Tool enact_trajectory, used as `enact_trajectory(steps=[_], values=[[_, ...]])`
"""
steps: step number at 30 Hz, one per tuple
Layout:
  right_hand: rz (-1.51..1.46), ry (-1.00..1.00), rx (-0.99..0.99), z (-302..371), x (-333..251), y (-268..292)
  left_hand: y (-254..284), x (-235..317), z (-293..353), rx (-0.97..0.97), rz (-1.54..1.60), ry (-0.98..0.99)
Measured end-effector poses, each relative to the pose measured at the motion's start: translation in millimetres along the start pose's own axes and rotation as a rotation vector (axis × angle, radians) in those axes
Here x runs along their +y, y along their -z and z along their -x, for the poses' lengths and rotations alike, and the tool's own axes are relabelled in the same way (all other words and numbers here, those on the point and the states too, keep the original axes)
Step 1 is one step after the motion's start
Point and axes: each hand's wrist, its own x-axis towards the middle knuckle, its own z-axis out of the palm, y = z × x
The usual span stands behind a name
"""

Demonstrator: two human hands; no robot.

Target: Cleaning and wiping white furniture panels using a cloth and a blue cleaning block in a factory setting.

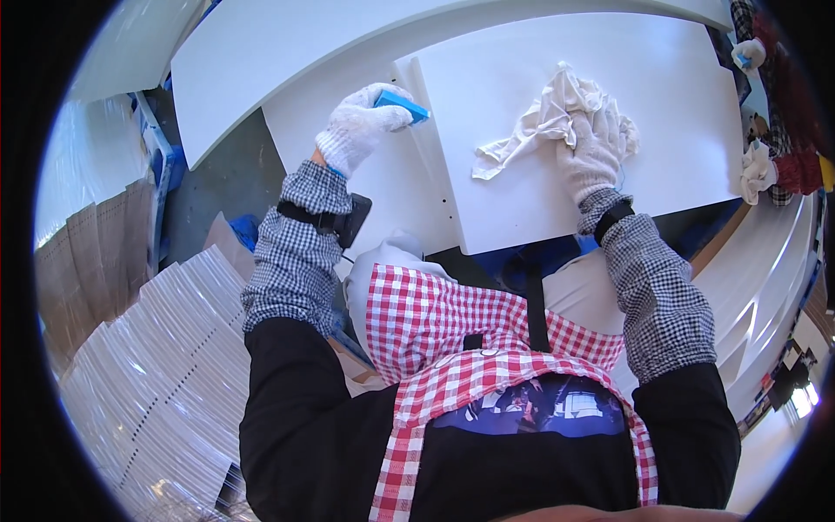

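White and smooth, the wide panel [678, 96] lies before us with a bunched white cloth [557, 109] on its face, right of its middle. Our right hand [591, 161], gloved, rests on that cloth; folds cover the fingers, so we cannot tell whether they grip it. Our left hand [358, 126], gloved too, clasps a blue block [402, 108] at the panel's left edge, though we cannot tell if the block touches it. Beside that edge, lower than the panel's face, runs a pale board [304, 113] with another white sheet [252, 61] past it, and grey floor [213, 204] shows farther left. Film-wrapped stacks [156, 348] crowd the near left of the panel. Close against its near edge comes our checked apron [409, 304], with blue material [522, 265] partly visible beneath. Off the panel's right end stands a co-worker [798, 171] in red sleeves, holding a small blue piece [744, 61]; nearer us on that side, long white sheets [752, 287] fill the space.
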Motion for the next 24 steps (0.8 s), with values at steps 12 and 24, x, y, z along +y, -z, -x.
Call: enact_trajectory(steps=[12,24], values=[[-0.142,-0.008,-0.043,-8,17,-13,-167,93,88,-0.956,0.777,0.029],[0.716,0.931,-0.144,149,-121,-221,-155,30,38,-0.605,1.055,0.155]])
